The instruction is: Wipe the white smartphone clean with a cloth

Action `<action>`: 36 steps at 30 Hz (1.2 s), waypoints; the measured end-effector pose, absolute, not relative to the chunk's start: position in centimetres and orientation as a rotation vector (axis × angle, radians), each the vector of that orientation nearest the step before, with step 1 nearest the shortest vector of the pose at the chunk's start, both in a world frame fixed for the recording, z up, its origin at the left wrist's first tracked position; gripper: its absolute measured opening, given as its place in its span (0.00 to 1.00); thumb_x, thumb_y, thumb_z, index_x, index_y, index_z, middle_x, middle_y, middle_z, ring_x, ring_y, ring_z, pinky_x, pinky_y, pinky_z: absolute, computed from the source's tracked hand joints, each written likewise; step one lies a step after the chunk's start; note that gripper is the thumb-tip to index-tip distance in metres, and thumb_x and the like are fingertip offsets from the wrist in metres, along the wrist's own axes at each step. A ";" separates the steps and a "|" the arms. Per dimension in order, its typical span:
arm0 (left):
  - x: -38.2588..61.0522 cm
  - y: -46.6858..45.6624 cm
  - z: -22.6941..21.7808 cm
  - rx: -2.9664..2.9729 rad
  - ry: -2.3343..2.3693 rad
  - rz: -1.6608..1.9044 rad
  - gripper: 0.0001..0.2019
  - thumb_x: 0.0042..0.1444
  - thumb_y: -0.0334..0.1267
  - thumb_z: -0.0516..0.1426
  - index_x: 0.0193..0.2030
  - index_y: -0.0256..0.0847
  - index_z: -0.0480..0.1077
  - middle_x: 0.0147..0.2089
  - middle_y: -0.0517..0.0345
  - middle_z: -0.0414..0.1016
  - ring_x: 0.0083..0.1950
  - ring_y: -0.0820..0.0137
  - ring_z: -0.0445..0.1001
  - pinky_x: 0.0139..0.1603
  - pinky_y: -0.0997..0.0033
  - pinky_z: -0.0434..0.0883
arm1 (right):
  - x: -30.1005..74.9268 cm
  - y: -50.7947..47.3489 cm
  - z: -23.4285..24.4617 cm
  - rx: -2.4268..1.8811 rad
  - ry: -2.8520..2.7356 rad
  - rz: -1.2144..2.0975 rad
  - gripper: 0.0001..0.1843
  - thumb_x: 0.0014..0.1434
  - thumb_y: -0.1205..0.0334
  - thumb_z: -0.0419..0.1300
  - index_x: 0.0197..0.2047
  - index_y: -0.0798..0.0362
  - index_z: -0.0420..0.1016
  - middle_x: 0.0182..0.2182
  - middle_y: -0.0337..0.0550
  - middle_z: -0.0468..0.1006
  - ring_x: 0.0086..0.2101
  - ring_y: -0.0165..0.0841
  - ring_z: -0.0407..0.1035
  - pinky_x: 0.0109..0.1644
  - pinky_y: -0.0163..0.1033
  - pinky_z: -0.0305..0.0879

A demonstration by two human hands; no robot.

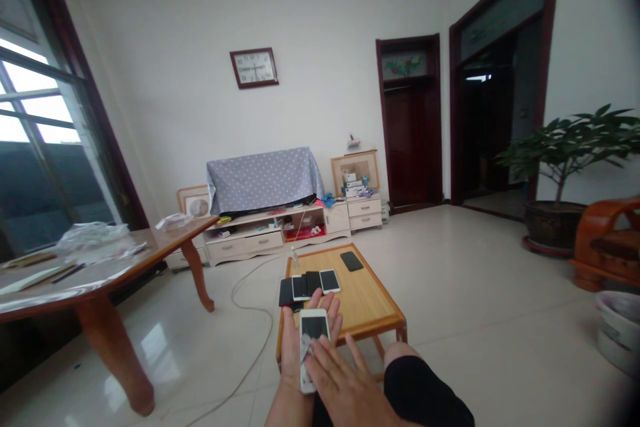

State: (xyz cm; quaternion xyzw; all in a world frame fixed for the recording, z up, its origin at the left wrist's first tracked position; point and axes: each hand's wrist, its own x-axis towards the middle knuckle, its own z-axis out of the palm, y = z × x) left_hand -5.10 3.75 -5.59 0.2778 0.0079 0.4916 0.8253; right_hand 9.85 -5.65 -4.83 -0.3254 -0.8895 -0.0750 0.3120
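Note:
My left hand (293, 347) lies palm up with fingers stretched out, and a white phone (315, 330) with a dark screen rests on it. My right hand (337, 380) presses a small grey cloth (306, 345) against the phone's lower screen with its fingers together. Both hands hover over the near edge of a small wooden table (365, 307). On that table a row of several phones (307, 285), black and white, lies just beyond my hands. One more black phone (351, 261) lies apart at the far right of the tabletop.
A long brown table (100, 280) with plastic wrap and papers stands at the left. A cable (250, 307) trails over the tiled floor. A covered TV and low cabinet (265, 227) stand at the far wall. A potted plant (560, 213), a wooden seat and stacked bowls are at the right. My knee (415, 380) is beside the small table.

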 end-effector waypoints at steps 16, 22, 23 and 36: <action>-5.1 3.5 -6.0 0.547 0.083 1.087 0.39 0.61 0.71 0.41 0.69 0.49 0.62 0.73 0.47 0.60 0.76 0.54 0.52 0.75 0.44 0.48 | 9.8 -5.6 -5.8 -0.843 -2.361 -0.274 0.28 0.70 0.58 0.53 0.70 0.53 0.59 0.65 0.57 0.66 0.65 0.46 0.62 0.71 0.59 0.50; -2.4 2.2 -4.7 0.531 0.158 1.079 0.36 0.62 0.67 0.46 0.68 0.47 0.64 0.74 0.49 0.59 0.75 0.52 0.54 0.73 0.49 0.55 | 10.4 -5.8 -0.5 -1.095 -2.299 0.037 0.42 0.67 0.38 0.53 0.74 0.55 0.51 0.72 0.57 0.51 0.71 0.51 0.44 0.73 0.65 0.37; -2.2 2.2 -4.5 0.529 0.158 1.074 0.37 0.61 0.68 0.46 0.68 0.46 0.64 0.74 0.49 0.59 0.75 0.51 0.54 0.73 0.48 0.55 | 10.5 -5.8 -0.1 -1.114 -2.290 0.056 0.41 0.68 0.38 0.52 0.74 0.55 0.52 0.72 0.57 0.50 0.71 0.50 0.43 0.73 0.66 0.36; -2.2 2.3 -5.1 0.630 0.121 1.018 0.39 0.59 0.69 0.46 0.69 0.47 0.63 0.74 0.51 0.59 0.78 0.53 0.45 0.75 0.54 0.47 | 10.6 -5.9 0.3 -1.064 -2.306 0.039 0.39 0.69 0.40 0.51 0.73 0.55 0.53 0.71 0.57 0.54 0.70 0.50 0.46 0.73 0.65 0.34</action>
